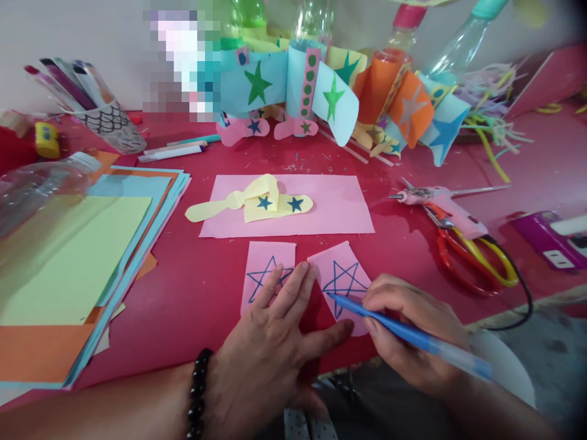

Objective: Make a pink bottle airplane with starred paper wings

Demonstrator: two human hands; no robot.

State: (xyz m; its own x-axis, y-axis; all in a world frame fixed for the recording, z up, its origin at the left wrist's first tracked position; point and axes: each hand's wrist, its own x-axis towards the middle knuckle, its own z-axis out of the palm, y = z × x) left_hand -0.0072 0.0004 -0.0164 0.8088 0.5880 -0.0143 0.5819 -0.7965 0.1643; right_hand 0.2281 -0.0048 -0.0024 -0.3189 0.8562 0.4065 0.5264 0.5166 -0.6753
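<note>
Okay, far left is a loose stack of yellow-green, orange and light-blue paper, with a white cup patterned in black scales behind it, full of pens. Next, a small pink paper card on the red table, blue star outlined, inside unfilled. The left hand is flat and spread, gripping nothing, fingers over that card, thumb reaching the next. Behind: yellow paper cutouts with two filled blue stars (that piece looks finished) on a larger pink paper sheet. Then a second small pink paper card, tilted, its star line-only too; drawing seems nearly or fully complete, colouring and cutting not done. The right hand is closed around a slim blue marker, tip at the star's left side. Far right: pink glue gun, scissors with red and yellow handles, purple box-like object, unclear what.
</note>
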